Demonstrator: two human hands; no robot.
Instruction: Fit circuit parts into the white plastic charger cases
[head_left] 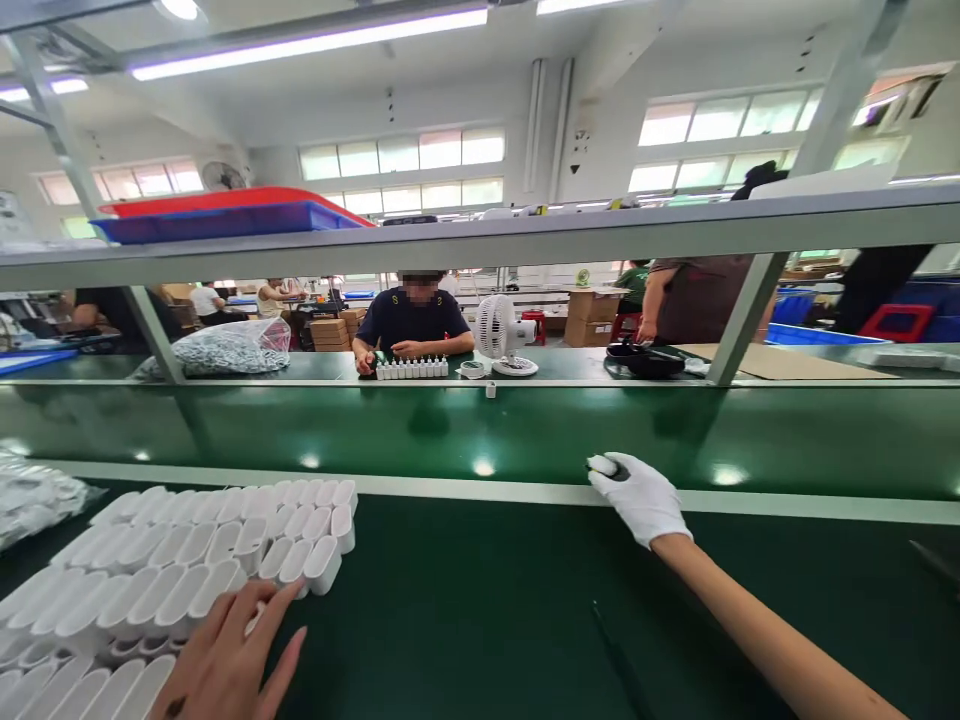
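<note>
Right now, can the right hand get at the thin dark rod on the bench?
Likely yes: nothing visible blocks the right hand from the thin dark rod, but that hand seems to hold a small white piece, which may need setting down.

The oval cases (196, 541) look smooth plastic, the glove (646, 502) matt cloth, the green belt (420, 432) glossy.

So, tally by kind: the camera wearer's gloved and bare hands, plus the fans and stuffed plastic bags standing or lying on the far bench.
Gloved hands: 1, the right hand
Bare hands: 1, the left hand
Fans: 1, white fan
Bags: 1, clear bag
Total: 4
</note>
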